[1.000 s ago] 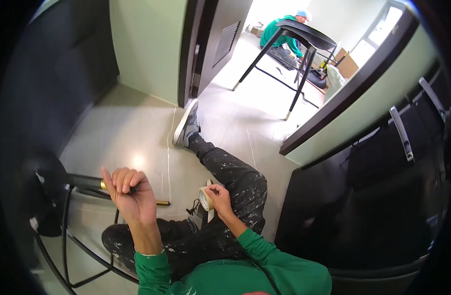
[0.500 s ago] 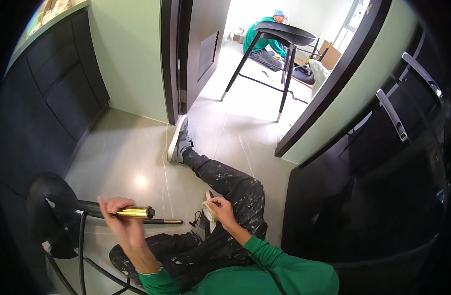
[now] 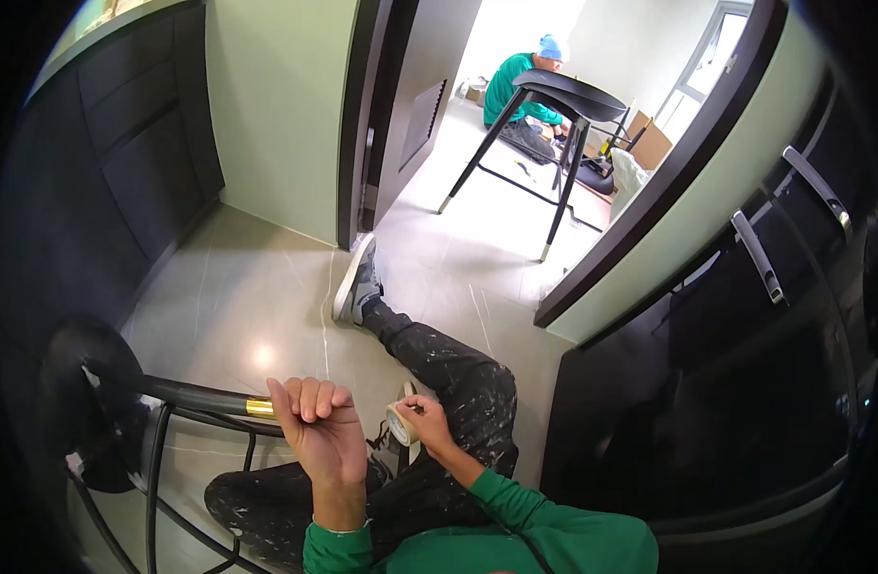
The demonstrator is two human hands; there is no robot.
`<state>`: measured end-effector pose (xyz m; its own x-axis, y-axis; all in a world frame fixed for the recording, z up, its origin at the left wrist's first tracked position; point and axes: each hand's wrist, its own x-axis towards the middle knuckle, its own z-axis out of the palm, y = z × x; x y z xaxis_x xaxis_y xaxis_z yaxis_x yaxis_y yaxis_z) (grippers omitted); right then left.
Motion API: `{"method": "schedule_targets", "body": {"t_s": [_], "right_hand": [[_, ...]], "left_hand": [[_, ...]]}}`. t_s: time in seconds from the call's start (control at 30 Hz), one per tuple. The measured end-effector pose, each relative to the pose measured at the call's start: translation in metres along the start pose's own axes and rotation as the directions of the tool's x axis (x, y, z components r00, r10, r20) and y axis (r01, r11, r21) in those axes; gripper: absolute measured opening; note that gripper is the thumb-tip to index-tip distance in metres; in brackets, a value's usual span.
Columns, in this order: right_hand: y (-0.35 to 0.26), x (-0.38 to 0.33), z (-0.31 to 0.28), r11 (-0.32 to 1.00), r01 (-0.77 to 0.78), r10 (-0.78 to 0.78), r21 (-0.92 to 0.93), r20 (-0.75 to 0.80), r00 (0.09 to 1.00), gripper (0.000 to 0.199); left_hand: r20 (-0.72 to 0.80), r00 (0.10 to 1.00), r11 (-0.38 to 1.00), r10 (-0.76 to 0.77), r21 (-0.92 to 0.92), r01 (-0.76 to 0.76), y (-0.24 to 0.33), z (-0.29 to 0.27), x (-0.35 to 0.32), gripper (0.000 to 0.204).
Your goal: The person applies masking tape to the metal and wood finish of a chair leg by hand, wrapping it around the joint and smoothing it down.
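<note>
A black stool [image 3: 205,393] lies tipped on its side at the lower left, its dark seat [image 3: 85,411] toward the cabinets. One of its legs points at me, and a gold sleeve [image 3: 259,408] shows near that leg's end. My left hand [image 3: 322,429] is closed round the end of the leg, fingers curled over it, hiding the tip. To the right, my right hand [image 3: 426,421] pinches a roll of pale tape [image 3: 400,424] above my bent leg. The roll stays apart from the stool.
Dark cabinets [image 3: 114,143] line the left, and a glossy black appliance with metal handles [image 3: 759,258] stands at right. Beyond the doorway are an upright black stool [image 3: 563,96], a seated co-worker in green [image 3: 504,91] and cardboard [image 3: 654,143]. My legs stretch over the tiled floor [image 3: 238,287].
My left hand has slid right along the stool leg to its end, covering most of the gold sleeve. The tape roll has shifted slightly left and down with my right hand.
</note>
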<state>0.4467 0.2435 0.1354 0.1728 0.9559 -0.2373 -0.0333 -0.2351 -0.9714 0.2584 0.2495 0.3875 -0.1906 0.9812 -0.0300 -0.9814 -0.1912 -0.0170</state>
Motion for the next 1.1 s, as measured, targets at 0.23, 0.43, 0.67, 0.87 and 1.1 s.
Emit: {"method": "schedule_targets", "body": {"t_s": [0.23,0.43,0.67,0.87,1.1], "right_hand": [[-0.002,-0.006,-0.007,0.999,0.045,-0.045,-0.013,-0.008,0.999,0.019],[-0.008,-0.005,0.002,1.000,-0.010,0.011,-0.024,0.054,0.998,0.020],[-0.020,0.008,0.017,0.992,0.077,-0.073,-0.104,0.042,0.996,0.023],[-0.072,0.012,0.038,0.954,0.238,-0.214,-0.184,0.140,0.967,0.024],[-0.135,-0.026,0.058,0.908,0.409,-0.374,-0.094,0.256,0.891,0.009]], "left_hand": [[0.115,0.993,0.958,0.033,-0.287,0.001,0.039,0.000,0.025,0.042],[-0.033,0.999,0.999,-0.043,-0.003,0.043,0.000,0.000,-0.003,0.045],[0.008,0.999,0.999,0.053,-0.013,-0.053,0.032,-0.010,0.017,0.045],[0.040,0.907,0.509,-0.420,0.838,0.199,0.022,-0.060,-0.025,0.024],[0.036,0.999,0.005,0.005,0.999,-0.036,0.061,-0.112,-0.030,0.038]]}}
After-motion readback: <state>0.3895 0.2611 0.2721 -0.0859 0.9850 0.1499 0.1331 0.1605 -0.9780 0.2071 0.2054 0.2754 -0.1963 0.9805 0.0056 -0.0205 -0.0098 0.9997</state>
